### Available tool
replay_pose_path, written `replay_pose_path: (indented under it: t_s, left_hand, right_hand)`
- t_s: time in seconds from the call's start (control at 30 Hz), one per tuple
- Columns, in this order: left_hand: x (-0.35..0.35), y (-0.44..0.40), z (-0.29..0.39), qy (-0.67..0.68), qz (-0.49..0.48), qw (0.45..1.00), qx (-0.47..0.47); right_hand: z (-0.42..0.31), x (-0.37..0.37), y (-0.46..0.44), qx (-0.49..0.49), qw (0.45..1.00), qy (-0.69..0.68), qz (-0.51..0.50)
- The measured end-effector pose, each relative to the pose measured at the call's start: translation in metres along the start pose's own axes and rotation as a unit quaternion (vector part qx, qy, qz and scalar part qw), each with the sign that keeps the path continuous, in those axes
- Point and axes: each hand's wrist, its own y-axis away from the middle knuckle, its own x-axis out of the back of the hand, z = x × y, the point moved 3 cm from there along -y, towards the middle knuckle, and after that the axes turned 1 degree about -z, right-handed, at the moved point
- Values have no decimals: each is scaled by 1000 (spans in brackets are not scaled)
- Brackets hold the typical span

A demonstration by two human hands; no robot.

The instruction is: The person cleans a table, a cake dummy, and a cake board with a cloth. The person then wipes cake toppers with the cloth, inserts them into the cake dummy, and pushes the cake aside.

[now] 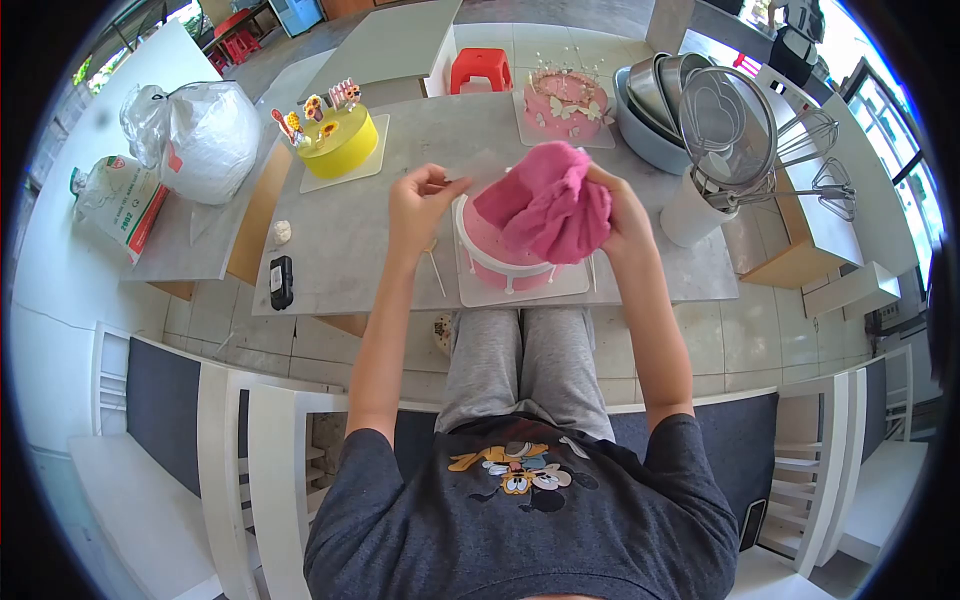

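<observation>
A crumpled pink cloth [552, 208] hangs from my right hand [622, 208], whose fingers are closed on its right side. It is above a pink cake with white trim [500, 272] on a white board [545, 291] and hides much of the cake's top. To the left of the cake, my left hand [424, 207] is raised with its fingers curled into a pinch. Something faint and see-through shows beside its fingertips, too unclear to name. Below that hand a thin stick-like tool [437, 270] lies on the grey table [350, 240].
A yellow cake with toppers [341, 142] stands back left, a pink butterfly cake [566, 110] at the back. Metal bowls [650, 90] and a white container of whisks [690, 212] are on the right. A black device [281, 282] lies front left; plastic bags [210, 140] stand further left.
</observation>
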Motion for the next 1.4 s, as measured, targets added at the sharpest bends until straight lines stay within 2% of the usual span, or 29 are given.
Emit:
replay_pose_path:
  t_s: [0.03,0.1,0.13,0.2,0.23,0.27,0.3,0.37,0.4,0.47,0.5,0.53,0.57,0.63,0.67,0.73,0.87,0.93,0.97,1.03,1.07,1.1,1.17,1.2,1.23,1.27,1.3,1.33,1.4]
  left_hand:
    - [-1,1,5,0,0,1000,-2]
    - [-4,12,32,-204,102,962,-151]
    - [-8,15,36,-206,100,962,-151]
    - [-22,32,53,-315,145,858,-378]
    - [-28,36,53,-315,144,859,-377]
    - [-36,42,55,-334,126,831,-426]
    - [-43,46,56,-352,108,800,-474]
    - [-50,47,53,-354,82,794,-488]
    - [-49,47,52,-336,66,806,-483]
    - [-48,51,58,-319,47,817,-478]
    - [-45,51,59,-230,53,889,-392]
    - [-43,50,60,-136,58,943,-298]
    - [-41,51,65,-135,57,943,-298]
    - [-36,45,55,-77,-58,995,-28]
    - [-35,45,55,-76,-58,995,-26]
    - [-42,40,47,33,-195,977,78]
    - [-39,31,34,4,-247,960,131]
    - [-37,28,38,44,-250,962,100]
    - [-34,26,35,45,-250,962,99]
    - [-19,14,19,-26,-153,987,39]
    - [-16,10,7,-52,-174,981,63]
    - [-15,9,-3,-52,-173,982,62]
    - [-24,15,6,-94,-198,972,83]
    - [-33,21,13,-95,-200,972,84]
    - [-45,29,25,40,-202,977,49]
    - [-50,34,35,175,-200,964,15]
    - [-49,37,39,174,-201,964,16]
    - [-48,40,41,225,-192,954,55]
    - [-43,41,36,274,-180,940,92]
  right_hand:
    - [-3,-1,2,1,1000,0,-1]
    - [-9,-3,10,59,994,-87,24]
    - [-7,-1,5,82,991,-97,31]
    - [7,0,5,55,989,-137,23]
    - [15,-1,5,29,984,-176,14]
    - [25,-5,5,-27,975,-215,-46]
    - [31,-7,5,-26,975,-215,-46]
    - [39,-19,6,-54,974,-185,-119]
    - [37,-16,5,-17,986,-113,-118]
    - [35,-16,1,-6,995,-50,-88]
    - [33,-15,-1,3,998,15,-54]
    - [31,-15,-1,10,1000,17,-17]
    - [30,-17,0,11,1000,17,-16]
    - [28,-17,1,69,994,89,11]
    - [30,-16,0,68,994,89,12]
    - [31,-12,-2,123,975,181,22]
    - [23,-9,2,184,942,277,31]
    - [22,-9,6,145,974,176,12]
    - [14,-3,7,146,973,177,12]
    - [0,13,5,58,998,-18,-6]
    - [-1,-20,20,129,987,2,92]
    - [3,-23,26,129,987,3,90]
    - [4,-30,39,231,956,166,71]
    - [14,-35,44,218,945,227,87]
    - [24,-35,39,218,945,226,88]
    - [31,-40,35,331,876,350,6]
    - [37,-45,35,431,773,459,-78]
    - [35,-42,34,430,774,459,-77]
    - [34,-41,29,417,617,657,-113]
